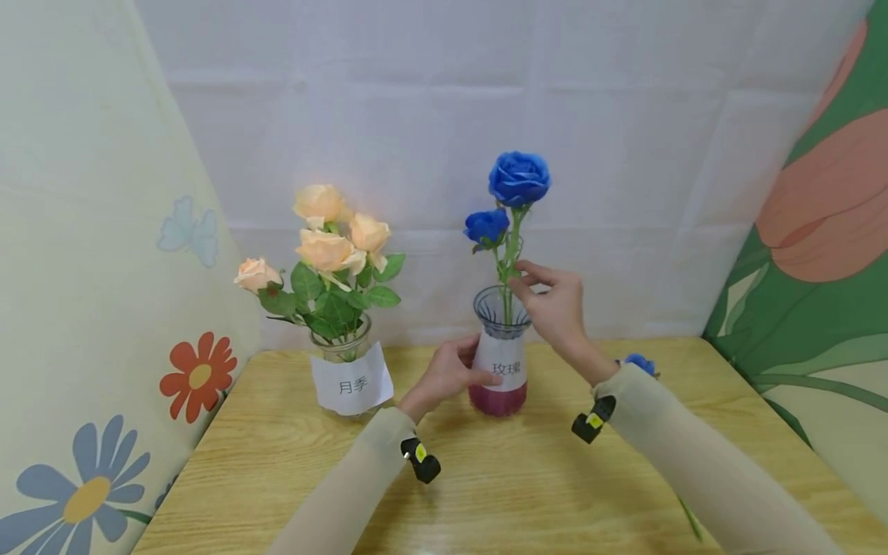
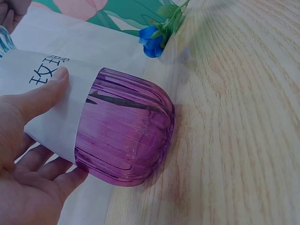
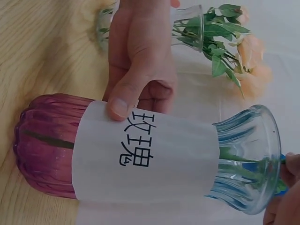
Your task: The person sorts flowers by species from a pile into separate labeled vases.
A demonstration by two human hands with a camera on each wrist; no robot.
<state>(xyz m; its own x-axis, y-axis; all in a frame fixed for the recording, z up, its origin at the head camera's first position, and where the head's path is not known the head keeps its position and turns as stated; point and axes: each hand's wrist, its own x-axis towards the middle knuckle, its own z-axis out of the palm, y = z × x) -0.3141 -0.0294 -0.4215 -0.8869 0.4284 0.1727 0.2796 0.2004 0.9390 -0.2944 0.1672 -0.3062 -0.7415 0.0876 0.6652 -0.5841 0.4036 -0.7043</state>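
A glass vase (image 1: 498, 401), bluish at its flared rim and purple-pink at its base, stands upright with a white paper label around its middle. My left hand (image 1: 449, 374) grips it from the left, the thumb (image 2: 49, 93) lying over the label. Above the rim, my right hand (image 1: 558, 304) pinches the green stem of a blue rose (image 1: 519, 179), which stands in the vase with a smaller blue bloom (image 1: 487, 226) beside it. Through the purple base (image 2: 126, 136) in the left wrist view, a dark stem end shows. Only the right fingertips (image 3: 293, 164) appear in the right wrist view.
Left of the vase, peach roses (image 1: 326, 250) stand in a clear glass jar (image 1: 343, 351) with a paper label (image 1: 352, 385). Another blue rose (image 1: 638, 362) lies on the wooden table (image 1: 291, 470) to the right, partly hidden by my right arm. A white cloth (image 1: 430, 139) hangs behind.
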